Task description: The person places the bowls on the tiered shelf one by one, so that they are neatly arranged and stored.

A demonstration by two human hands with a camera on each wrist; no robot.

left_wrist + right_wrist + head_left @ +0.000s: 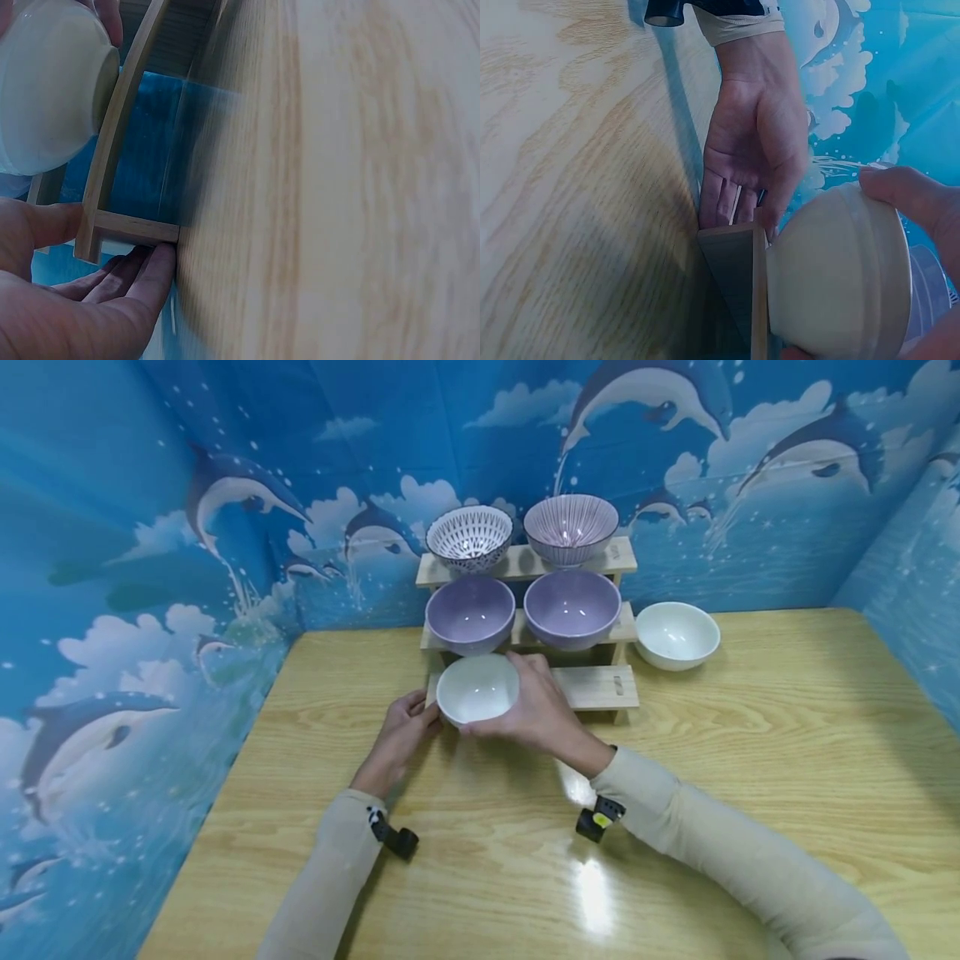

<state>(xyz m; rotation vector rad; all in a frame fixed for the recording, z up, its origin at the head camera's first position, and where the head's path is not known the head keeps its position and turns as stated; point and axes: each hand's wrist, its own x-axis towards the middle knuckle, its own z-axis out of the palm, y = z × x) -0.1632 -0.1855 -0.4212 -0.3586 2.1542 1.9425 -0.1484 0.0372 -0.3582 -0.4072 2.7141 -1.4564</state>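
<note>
My right hand (536, 706) grips a plain white bowl (477, 687) by its rim, thumb on the near side and fingers on the far side. The bowl is over the left part of the lowest step of a three-tier wooden rack (600, 687), its foot right at the board in the left wrist view. My left hand (405, 731) holds the left end of that step. In the left wrist view its thumb (56, 225) lies at the board's edge and its fingers (142, 289) are against the end leg.
Two purple bowls, left (470, 614) and right (572, 608), sit on the middle tier. A dark-patterned bowl (470, 537) and a striped bowl (572, 529) fill the top tier. Another white bowl (677, 635) stands on the wooden table (757, 760), right of the rack. A dolphin-print backdrop (420, 427) hangs behind.
</note>
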